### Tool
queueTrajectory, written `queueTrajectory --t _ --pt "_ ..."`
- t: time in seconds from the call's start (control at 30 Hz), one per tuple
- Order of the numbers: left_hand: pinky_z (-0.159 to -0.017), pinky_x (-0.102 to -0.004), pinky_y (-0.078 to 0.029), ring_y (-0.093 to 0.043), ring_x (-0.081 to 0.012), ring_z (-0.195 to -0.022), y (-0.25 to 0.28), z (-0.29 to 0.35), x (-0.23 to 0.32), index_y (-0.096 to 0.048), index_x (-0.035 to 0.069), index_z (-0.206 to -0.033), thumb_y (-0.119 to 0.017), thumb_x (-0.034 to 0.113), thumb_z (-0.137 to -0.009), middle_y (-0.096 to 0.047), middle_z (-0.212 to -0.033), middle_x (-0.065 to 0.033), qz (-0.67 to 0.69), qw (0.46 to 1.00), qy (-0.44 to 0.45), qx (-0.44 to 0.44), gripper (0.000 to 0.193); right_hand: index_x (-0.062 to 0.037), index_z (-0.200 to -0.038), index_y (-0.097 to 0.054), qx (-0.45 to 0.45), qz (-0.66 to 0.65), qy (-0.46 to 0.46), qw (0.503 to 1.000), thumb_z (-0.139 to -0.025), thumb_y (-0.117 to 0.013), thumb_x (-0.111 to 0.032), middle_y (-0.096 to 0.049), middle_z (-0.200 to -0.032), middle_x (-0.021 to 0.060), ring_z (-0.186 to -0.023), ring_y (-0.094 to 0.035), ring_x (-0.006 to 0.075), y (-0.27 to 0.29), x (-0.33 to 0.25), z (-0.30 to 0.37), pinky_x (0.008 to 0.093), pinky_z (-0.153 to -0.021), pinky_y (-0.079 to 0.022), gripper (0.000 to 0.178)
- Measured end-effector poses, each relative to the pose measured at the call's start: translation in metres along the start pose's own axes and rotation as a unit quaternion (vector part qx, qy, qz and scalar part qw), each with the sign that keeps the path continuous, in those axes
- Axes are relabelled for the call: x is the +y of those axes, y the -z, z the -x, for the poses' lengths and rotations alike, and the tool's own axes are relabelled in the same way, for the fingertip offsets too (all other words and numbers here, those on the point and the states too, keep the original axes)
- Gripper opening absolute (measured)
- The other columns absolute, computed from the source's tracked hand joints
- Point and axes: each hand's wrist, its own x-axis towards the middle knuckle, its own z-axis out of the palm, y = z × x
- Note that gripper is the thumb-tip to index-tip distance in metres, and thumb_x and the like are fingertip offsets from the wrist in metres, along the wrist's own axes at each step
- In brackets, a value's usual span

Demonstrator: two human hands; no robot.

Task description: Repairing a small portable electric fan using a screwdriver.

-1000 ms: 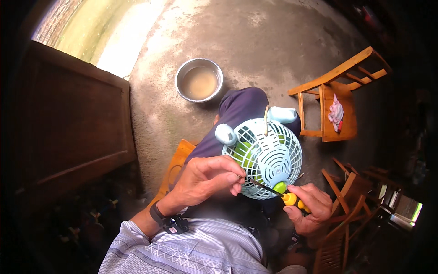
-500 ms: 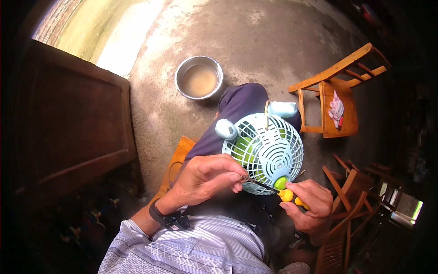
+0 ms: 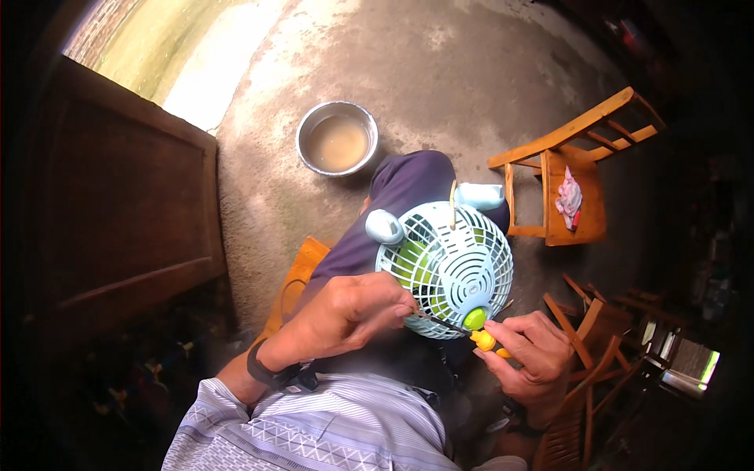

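A light-blue fan (image 3: 465,271) with a round slotted cage and green blades rests on my lap, its two stubby feet pointing away from me. In front of its near edge, a screwdriver (image 3: 484,340) with a yellow-and-black handle lies crosswise. My right hand (image 3: 534,357) grips the handle between thumb and fingers, beside the green knob (image 3: 474,318) on the cage. My left hand (image 3: 349,314) is closed, pinching the far end of the dark shaft with thumb and fingertips. Whether a small part sits at the tip is hidden by those fingers.
A metal basin (image 3: 338,140) of cloudy water stands on the concrete floor ahead. To the right is a wooden chair (image 3: 577,196) with a pinkish cloth (image 3: 569,192) on its seat. More wooden furniture (image 3: 601,337) crowds the lower right. A dark wooden door (image 3: 141,180) stands at left.
My left fingers have curled more tightly at the shaft's end. My right fingers have shifted on the handle. The whole view has moved slightly, with the fan appearing a little lower and further left.
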Motion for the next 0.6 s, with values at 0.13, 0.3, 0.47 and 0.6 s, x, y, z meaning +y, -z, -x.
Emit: queueTrajectory --t 0.13,0.3,0.47,0.6 --pt "-0.077 -0.0389 -0.056 -0.071 -0.0352 -0.089 -0.003 0.001 -0.005 -0.067 -0.001 -0.109 -0.071 -0.004 -0.094 -0.069 -0.098 -0.0153 -0.051 0.998 -0.038 -0.009 0.017 -0.0018 -0.107 -0.077 -0.016 -0.009 -0.017 1.000 -0.069 -0.092 -0.006 -0.070 -0.090 0.0089 -0.077 -0.069 0.0272 -0.002 -0.003 0.001 0.0369 -0.067 -0.056 0.041" --pt "-0.075 -0.0321 -0.057 -0.072 -0.0220 -0.085 -0.006 0.001 -0.005 -0.069 0.000 -0.104 -0.071 -0.014 -0.086 -0.068 -0.091 -0.0072 -0.058 0.997 -0.049 0.007 0.023 0.0021 -0.106 -0.076 -0.028 -0.053 -0.042 0.997 -0.070 -0.092 -0.006 -0.072 -0.086 0.0117 -0.076 -0.071 0.0290 -0.004 -0.001 0.005 0.0379 -0.067 -0.057 0.040" --pt "-0.072 -0.0289 -0.059 -0.074 -0.0181 -0.080 -0.008 0.000 -0.006 -0.071 -0.003 -0.104 -0.068 -0.006 -0.098 -0.071 -0.091 -0.0080 -0.015 0.998 -0.050 0.027 0.007 0.0018 -0.105 -0.077 -0.002 -0.052 -0.040 0.998 -0.069 -0.092 -0.006 -0.073 -0.087 0.0121 -0.075 -0.072 0.0293 -0.008 -0.004 0.002 0.0369 -0.067 -0.057 0.041" --pt "-0.074 -0.0283 -0.061 -0.074 -0.0167 -0.082 -0.008 0.001 -0.008 -0.072 -0.007 -0.110 -0.064 0.001 -0.105 -0.072 -0.095 -0.0121 0.122 0.992 0.004 0.028 0.013 0.0015 -0.106 -0.077 0.023 -0.061 -0.044 0.997 -0.068 -0.093 -0.006 -0.073 -0.088 0.0128 -0.075 -0.072 0.0298 -0.011 -0.006 0.001 0.0370 -0.068 -0.057 0.042"
